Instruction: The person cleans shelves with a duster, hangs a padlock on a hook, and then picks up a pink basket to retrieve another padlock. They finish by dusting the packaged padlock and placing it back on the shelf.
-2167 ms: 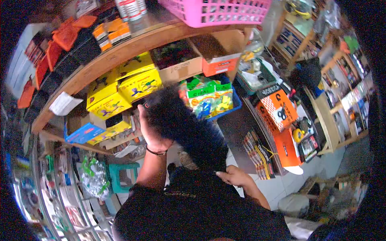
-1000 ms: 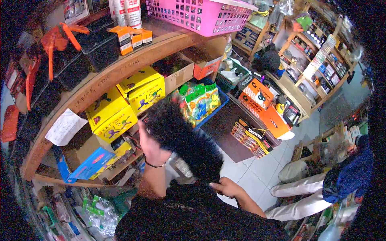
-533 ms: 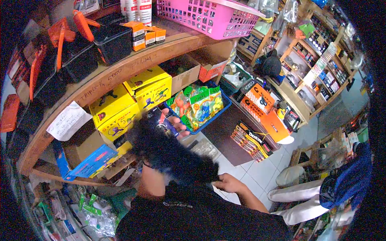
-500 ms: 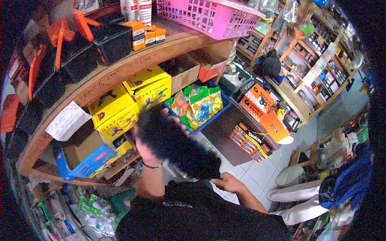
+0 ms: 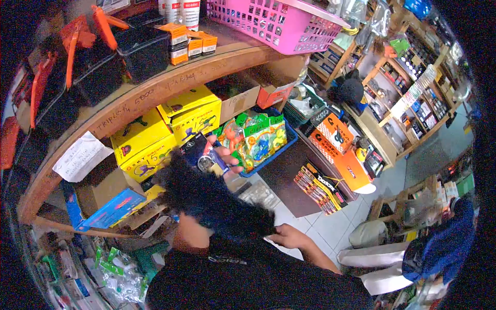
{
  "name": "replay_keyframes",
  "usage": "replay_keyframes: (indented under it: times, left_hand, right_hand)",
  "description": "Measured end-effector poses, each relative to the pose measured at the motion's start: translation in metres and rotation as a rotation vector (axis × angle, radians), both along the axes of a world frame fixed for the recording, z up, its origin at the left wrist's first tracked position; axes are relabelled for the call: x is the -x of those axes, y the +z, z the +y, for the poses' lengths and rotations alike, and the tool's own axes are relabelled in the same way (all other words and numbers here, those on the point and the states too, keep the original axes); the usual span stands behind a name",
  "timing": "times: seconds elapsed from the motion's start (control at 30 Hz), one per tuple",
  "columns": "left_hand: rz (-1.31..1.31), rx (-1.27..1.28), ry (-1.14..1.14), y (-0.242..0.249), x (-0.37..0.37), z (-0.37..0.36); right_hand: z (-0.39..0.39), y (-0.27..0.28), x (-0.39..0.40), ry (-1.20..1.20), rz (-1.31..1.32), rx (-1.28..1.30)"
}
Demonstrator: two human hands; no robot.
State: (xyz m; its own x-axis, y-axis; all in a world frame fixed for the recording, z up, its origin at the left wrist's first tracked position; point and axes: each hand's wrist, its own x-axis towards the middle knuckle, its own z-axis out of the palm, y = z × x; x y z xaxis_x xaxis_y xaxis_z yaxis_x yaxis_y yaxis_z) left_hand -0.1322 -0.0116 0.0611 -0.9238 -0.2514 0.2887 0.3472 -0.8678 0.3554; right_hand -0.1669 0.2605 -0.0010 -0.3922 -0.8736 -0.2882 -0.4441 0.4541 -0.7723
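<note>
— Starting at the left, what do we have?

— The wooden shelf (image 5: 129,103) with a white paper note (image 5: 80,155) hanging from its edge, then the yellow boxes (image 5: 150,142) stacked beneath it. Just right of them our left hand (image 5: 219,155) is up in front of the shelf.

— Holding what?

— A small dark packet (image 5: 204,155) with a round metal piece on it; our fingers curl around it from the right, thumb hidden. Half a second ago the black feather duster (image 5: 212,199) covered this hand — now the duster has dropped lower and the packet shows, so we judge it has been lifted out for a look.

— And further right?

— The blue tray (image 5: 281,150) of bright toy packs sits just beside the packet. Lower down, our right hand (image 5: 287,238) stays closed on the duster's near end, close to our dark shirt (image 5: 248,279), much as before.
</note>
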Motion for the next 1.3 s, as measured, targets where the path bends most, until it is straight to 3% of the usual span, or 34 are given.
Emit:
replay_keyframes:
  times: [0.07, 0.1, 0.13, 0.2, 0.27, 0.33, 0.4, 0.47, 0.53, 0.6, 0.67, 0.7, 0.73, 0.8, 0.83, 0.87, 0.93, 1.0, 1.07, 1.13, 1.2, 1.27, 1.3]
  left_hand:
    - [0.17, -0.028, 0.031, 0.002, 0.002, 0.008]
    - [-0.05, -0.294, 0.224, 0.009, 0.002, 0.001]
    - [-0.123, -0.391, 0.173, 0.034, -0.002, 0.007]
    - [0.262, -0.026, 0.017, -0.001, 0.0, -0.004]
    - [0.351, -0.089, -0.157, -0.024, 0.004, -0.024]
    - [0.295, -0.058, -0.031, -0.002, -0.012, -0.017]
    - [-0.095, -0.542, 0.201, 0.033, -0.023, -0.007]
    - [-0.054, -0.504, 0.208, 0.011, -0.013, -0.014]
    - [0.495, -0.009, -0.159, -0.022, 0.004, -0.038]
    - [0.453, -0.009, -0.116, -0.009, -0.013, -0.033]
    - [-0.029, -0.504, 0.162, 0.028, -0.024, -0.016]
    - [-0.081, -0.473, 0.222, 0.027, -0.019, -0.015]
    - [-0.083, -0.472, 0.218, 0.01, -0.01, -0.023]
    - [0.557, 0.009, -0.159, -0.017, 0.005, -0.041]
    - [0.489, 0.006, -0.189, -0.018, 0.0, -0.044]
    - [0.493, 0.001, -0.189, -0.018, -0.004, -0.038]
    - [0.0, -0.535, 0.067, 0.032, -0.025, -0.016]
    - [-0.03, -0.514, 0.103, 0.009, -0.013, -0.024]
    - [0.588, -0.039, -0.23, -0.029, 0.006, -0.042]
    - [0.458, 0.066, -0.098, 0.002, -0.015, -0.032]
    - [-0.068, -0.489, 0.118, 0.034, -0.027, -0.014]
    - [-0.058, -0.422, 0.129, 0.006, -0.017, -0.018]
    - [0.197, -0.22, 0.02, -0.023, -0.005, -0.025]
  right_hand:
    - [0.003, -0.004, 0.008, -0.217, -0.25, -0.154]
    - [0.003, -0.004, 0.007, -0.289, -0.331, -0.071]
    - [0.0, -0.001, 0.005, -0.273, -0.343, -0.084]
    - [-0.007, 0.008, 0.003, -0.081, -0.148, -0.185]
    - [-0.01, 0.013, 0.001, 0.03, -0.053, -0.247]
    - [-0.013, 0.018, 0.007, -0.146, -0.19, -0.085]
    - [-0.013, 0.011, 0.007, -0.265, -0.211, -0.145]
    - [-0.018, 0.012, 0.006, -0.172, -0.26, -0.308]
    - [-0.018, 0.006, 0.007, 0.118, 0.046, -0.197]
    - [-0.024, 0.024, 0.004, -0.138, -0.208, -0.102]
    - [-0.02, 0.012, 0.01, -0.196, -0.236, -0.186]
    - [-0.018, 0.007, 0.01, -0.261, -0.267, -0.257]
    - [-0.018, 0.006, 0.008, -0.265, -0.269, -0.257]
    - [-0.019, 0.006, 0.007, 0.041, -0.032, -0.207]
    - [-0.017, 0.0, 0.007, -0.022, -0.061, -0.051]
    - [-0.016, 0.001, 0.009, -0.023, -0.058, -0.056]
    - [-0.013, 0.003, 0.011, -0.336, -0.319, -0.174]
    - [-0.017, 0.016, 0.006, -0.259, -0.242, -0.243]
    - [-0.014, 0.01, 0.008, 0.05, -0.049, -0.125]
    - [-0.015, 0.017, 0.01, -0.027, -0.108, -0.127]
    - [-0.013, 0.016, 0.013, -0.33, -0.333, -0.177]
    - [-0.018, 0.024, 0.007, -0.161, -0.284, -0.316]
    - [-0.015, 0.021, 0.005, -0.067, -0.214, -0.205]
